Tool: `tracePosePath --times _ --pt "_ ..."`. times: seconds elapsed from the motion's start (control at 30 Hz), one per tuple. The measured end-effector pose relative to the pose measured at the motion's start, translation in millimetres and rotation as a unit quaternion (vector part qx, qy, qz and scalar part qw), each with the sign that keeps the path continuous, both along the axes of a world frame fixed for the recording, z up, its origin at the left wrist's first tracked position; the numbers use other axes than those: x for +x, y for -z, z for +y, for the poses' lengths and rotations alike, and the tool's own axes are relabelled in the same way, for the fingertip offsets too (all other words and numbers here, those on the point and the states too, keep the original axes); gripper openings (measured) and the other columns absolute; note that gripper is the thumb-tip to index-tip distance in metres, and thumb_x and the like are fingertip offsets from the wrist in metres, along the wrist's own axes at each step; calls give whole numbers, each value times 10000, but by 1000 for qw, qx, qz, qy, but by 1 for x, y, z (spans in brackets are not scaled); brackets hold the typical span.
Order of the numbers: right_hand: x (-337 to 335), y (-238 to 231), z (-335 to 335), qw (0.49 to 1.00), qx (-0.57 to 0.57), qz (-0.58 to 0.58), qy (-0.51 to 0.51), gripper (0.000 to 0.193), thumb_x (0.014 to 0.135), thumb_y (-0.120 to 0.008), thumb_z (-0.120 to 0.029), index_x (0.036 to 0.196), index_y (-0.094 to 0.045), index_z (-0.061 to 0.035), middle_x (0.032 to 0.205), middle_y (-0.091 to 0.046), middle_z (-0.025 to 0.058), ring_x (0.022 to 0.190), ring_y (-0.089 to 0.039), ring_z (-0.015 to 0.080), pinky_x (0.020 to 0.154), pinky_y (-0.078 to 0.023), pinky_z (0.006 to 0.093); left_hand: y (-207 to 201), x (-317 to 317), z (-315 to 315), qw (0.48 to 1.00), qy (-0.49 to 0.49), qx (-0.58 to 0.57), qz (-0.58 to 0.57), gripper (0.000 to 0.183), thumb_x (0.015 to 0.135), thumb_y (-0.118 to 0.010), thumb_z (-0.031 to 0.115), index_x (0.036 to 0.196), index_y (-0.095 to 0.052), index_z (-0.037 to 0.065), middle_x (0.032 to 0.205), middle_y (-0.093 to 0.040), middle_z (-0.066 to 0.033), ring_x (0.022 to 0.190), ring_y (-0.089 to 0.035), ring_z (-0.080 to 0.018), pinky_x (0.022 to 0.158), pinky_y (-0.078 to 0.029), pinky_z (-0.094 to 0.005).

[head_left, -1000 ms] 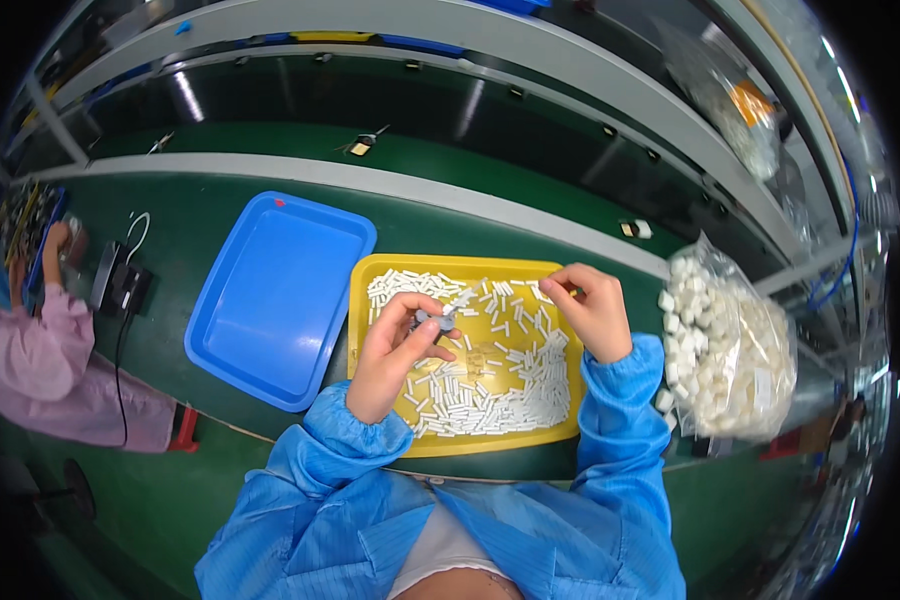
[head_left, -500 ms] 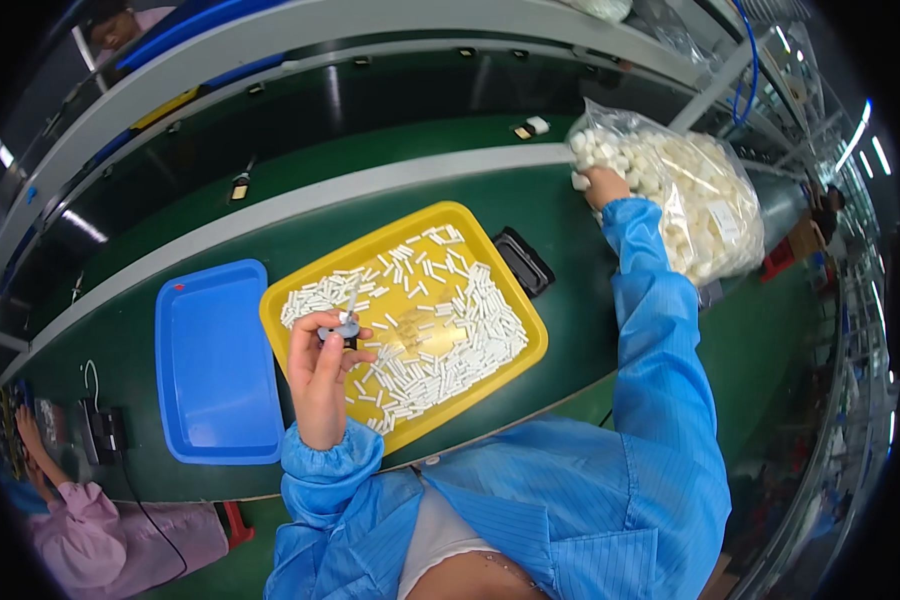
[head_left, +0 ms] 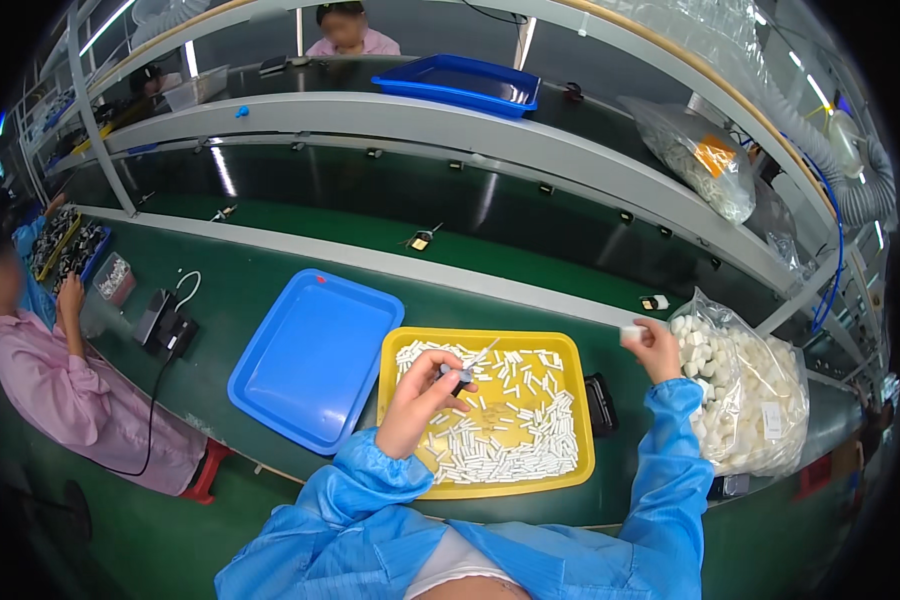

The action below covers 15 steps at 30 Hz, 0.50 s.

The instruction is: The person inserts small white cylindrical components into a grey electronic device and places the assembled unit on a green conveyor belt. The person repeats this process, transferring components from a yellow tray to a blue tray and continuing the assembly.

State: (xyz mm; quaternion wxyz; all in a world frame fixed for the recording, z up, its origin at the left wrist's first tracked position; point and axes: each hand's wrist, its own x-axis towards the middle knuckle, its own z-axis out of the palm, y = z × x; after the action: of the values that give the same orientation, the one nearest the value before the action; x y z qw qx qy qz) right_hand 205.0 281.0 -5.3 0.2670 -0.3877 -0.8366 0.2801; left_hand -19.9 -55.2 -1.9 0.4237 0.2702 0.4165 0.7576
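Note:
My left hand (head_left: 418, 408) is closed on a small dark-and-grey part (head_left: 457, 376), from which a thin white stick points up. It hovers over the left side of a yellow tray (head_left: 587, 440) strewn with short white sticks (head_left: 475, 457). Farther right, my right hand (head_left: 658, 352) pinches a white foam-like block (head_left: 632, 336) between thumb and fingers. Beside that hand stands an open clear plastic bag (head_left: 760, 400) full of similar white blocks. The lower end of the held part is partly hidden by my left fingers.
A blue tray (head_left: 305, 370) lies left of the yellow one; a black case (head_left: 601, 405) sits at its right. Beyond a metal rail, small parts (head_left: 421, 240) rest on a green belt. A black adapter (head_left: 167, 327) and a pink-sleeved person (head_left: 55, 380) are at the left.
My right hand has come out of the bag, moving left with a white block in its fingers. My left hand still holds the part over the tray. The view has tilted up.

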Motion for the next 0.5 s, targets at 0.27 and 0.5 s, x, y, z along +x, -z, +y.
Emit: tracePosePath --times 0.27,0.5 --pt "-77 -39 -144 907 -313 186 -212 355 789 -689 -46 1119 -596 44 984 -648 79 876 -607 128 744 -508 244 -1 10 1 1000 -5 19 13 170 926 -510 116 1081 -488 50 1055 -543 -79 969 -566 -165 739 -516 -292" --pt "-63 -3 -193 882 -313 319 -148 207 731 -714 43 931 -660 51 872 -669 84 795 -623 118 716 -496 227 6 28 8 996 -54 14 74 200 909 -547 112 1075 -469 32 1173 -553 -166 1006 -599 -247 785 -527 -338"
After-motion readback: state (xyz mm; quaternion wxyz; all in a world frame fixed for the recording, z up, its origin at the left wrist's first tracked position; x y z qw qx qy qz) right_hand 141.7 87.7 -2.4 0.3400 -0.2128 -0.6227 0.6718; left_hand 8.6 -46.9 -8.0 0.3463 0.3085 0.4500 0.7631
